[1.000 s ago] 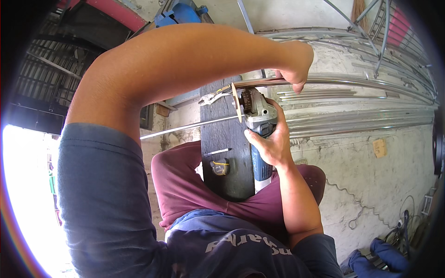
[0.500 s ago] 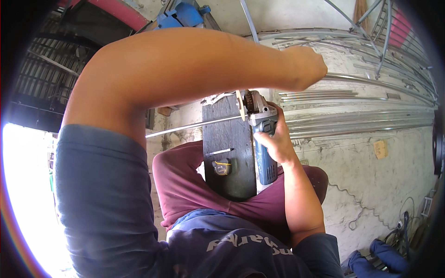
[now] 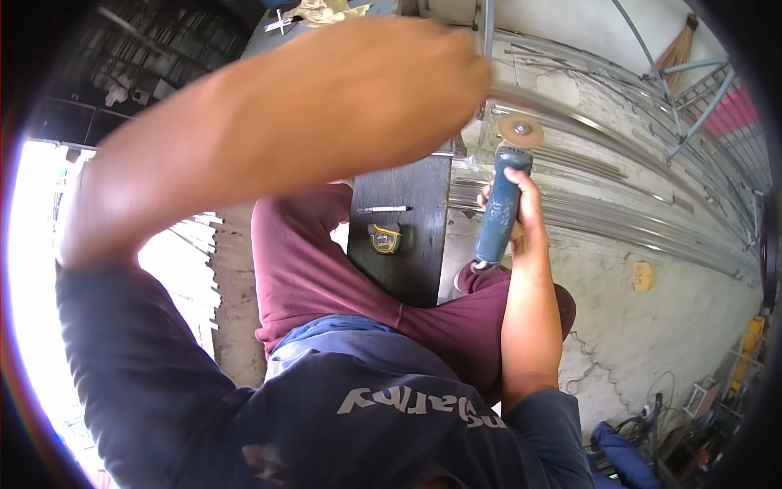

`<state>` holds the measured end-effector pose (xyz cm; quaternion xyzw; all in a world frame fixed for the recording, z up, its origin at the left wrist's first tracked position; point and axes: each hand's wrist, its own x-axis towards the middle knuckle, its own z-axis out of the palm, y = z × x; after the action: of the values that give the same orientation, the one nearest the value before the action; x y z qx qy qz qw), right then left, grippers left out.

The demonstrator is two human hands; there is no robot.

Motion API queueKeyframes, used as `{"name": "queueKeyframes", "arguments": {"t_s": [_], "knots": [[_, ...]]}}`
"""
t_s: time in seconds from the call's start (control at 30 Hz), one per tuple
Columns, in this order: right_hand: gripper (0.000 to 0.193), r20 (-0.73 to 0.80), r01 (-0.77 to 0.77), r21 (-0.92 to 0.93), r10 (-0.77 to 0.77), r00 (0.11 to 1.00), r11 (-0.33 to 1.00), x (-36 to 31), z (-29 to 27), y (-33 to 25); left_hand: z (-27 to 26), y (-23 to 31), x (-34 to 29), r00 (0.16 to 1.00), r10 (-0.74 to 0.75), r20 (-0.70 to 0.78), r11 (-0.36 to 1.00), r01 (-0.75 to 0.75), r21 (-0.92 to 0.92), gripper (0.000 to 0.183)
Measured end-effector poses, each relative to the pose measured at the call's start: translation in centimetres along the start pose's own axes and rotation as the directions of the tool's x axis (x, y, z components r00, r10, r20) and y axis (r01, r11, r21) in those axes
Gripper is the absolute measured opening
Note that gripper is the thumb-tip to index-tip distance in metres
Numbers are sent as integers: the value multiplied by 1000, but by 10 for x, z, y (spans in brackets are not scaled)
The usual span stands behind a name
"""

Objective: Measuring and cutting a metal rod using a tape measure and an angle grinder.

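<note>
Fingers (image 3: 516, 177) of right hand (image 3: 529, 208) curled round grinder (image 3: 498, 216), left hand (image 3: 440, 85) blurred

Grinder (image 3: 498, 213) and metal lengths (image 3: 621, 222) show a workshop.

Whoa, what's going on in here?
A person has a grinder in their right grip, with its disc at the far end. The left grip is a blur, so I can't tell if it holds anything. A pen and a tape measure lie on the bench between the person's legs. Metal bars lie to the right.
</note>
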<state>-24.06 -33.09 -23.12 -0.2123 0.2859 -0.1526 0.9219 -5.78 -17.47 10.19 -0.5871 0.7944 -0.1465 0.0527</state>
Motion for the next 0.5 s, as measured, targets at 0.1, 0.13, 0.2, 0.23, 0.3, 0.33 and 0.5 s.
{"name": "queueKeyframes", "arguments": {"t_s": [0.1,0.13,0.2,0.23,0.3,0.33,0.5], "knots": [[49,-140,-129,-176,105,985,976,0,30,16,-29,16,-80,977,-193,91,979,187,77,39],[52,-189,-149,-250,103,977,957,-1,40,20,-30,19,-104,963,-270,10,957,267,116,38],[44,-85,-125,-313,103,991,941,13,28,35,-30,23,-138,941,-336,-36,934,338,116,36],[36,-58,-122,-402,107,993,907,21,22,41,-28,26,-158,912,-404,-72,903,410,127,34],[23,-58,-85,-739,63,996,668,31,33,47,-23,33,-202,894,-438,-88,882,447,151,35],[17,-42,-42,-917,9,999,397,37,50,51,-27,45,-224,874,-479,-83,856,486,176,32],[48,412,374,-907,-220,884,-195,87,70,87,-12,73,-297,885,-427,-186,858,462,226,22]]}}
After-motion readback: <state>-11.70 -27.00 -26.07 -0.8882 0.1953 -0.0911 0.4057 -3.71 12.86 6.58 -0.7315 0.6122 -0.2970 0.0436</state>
